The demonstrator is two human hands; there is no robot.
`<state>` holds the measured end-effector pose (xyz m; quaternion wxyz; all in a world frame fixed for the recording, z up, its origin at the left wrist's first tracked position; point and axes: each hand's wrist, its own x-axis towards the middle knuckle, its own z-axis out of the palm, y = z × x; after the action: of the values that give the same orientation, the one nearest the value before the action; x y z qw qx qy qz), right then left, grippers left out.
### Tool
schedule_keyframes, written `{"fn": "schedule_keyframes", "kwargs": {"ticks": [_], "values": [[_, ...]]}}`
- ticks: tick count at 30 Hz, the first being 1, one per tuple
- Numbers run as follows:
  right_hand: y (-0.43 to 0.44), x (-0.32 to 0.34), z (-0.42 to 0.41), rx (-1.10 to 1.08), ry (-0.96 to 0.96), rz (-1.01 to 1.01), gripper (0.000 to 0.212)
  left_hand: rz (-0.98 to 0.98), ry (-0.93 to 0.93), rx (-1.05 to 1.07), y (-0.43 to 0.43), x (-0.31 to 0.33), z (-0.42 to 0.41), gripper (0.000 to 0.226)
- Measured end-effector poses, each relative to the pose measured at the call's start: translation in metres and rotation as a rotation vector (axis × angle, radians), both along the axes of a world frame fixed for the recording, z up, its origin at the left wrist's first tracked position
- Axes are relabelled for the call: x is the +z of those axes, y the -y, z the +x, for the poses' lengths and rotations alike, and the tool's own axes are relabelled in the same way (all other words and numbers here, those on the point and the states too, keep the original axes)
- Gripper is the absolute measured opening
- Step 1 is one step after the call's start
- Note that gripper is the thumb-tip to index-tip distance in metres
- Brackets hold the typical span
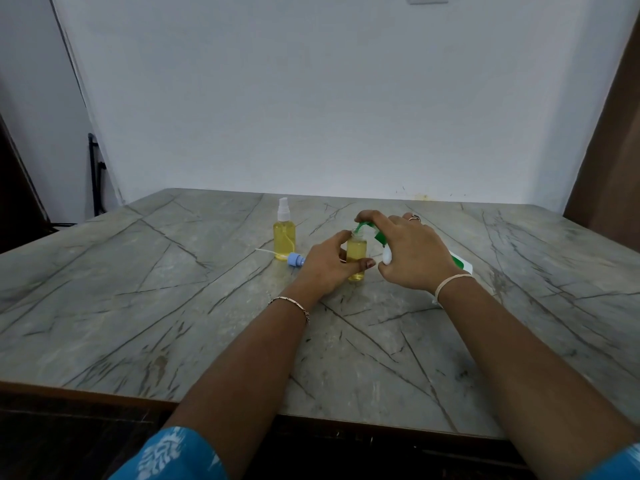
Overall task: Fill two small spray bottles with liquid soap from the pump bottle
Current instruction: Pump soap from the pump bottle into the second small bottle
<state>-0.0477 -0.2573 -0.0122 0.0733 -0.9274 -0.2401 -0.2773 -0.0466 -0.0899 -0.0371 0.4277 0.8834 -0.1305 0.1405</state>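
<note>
Filling near completion: left hand (pixel 325 268) grips almost-full open spray bottle (pixel 356 251), right hand (pixel 408 254) clasps tilted pump bottle (pixel 377 235) over it; capped spray bottle (pixel 284 237) full; blue spray cap (pixel 296 260) unfitted.

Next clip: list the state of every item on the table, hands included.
Capped bottle: upright, sprayer on, nearly full of yellow liquid.
Open bottle: upright, uncapped, nearly full, gripped by left hand.
Blue sprayer: off, lying on table.
Pump bottle: tilted, spout at open bottle's mouth, held by right hand.

No legible txt/labels on bottles or elsewhere.
</note>
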Motion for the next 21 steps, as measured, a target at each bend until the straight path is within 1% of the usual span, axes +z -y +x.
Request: {"fn": "schedule_keyframes", "kwargs": {"ticks": [8,14,21], "values": [[-0.0008,0.0006,0.0002,-0.005,0.000,-0.002,0.072,0.004,0.004,-0.002,-0.0002,-0.0016,0.0033,0.062],[-0.0046,-0.0003,0.0031,-0.016,0.036,0.005,0.068,0.004,0.016,-0.008,-0.0009,-0.0012,0.0027,0.066],[-0.0022,-0.0003,0.0020,0.005,0.034,0.001,0.072,-0.014,0.004,-0.003,-0.0012,-0.0034,0.0053,0.065]]}}
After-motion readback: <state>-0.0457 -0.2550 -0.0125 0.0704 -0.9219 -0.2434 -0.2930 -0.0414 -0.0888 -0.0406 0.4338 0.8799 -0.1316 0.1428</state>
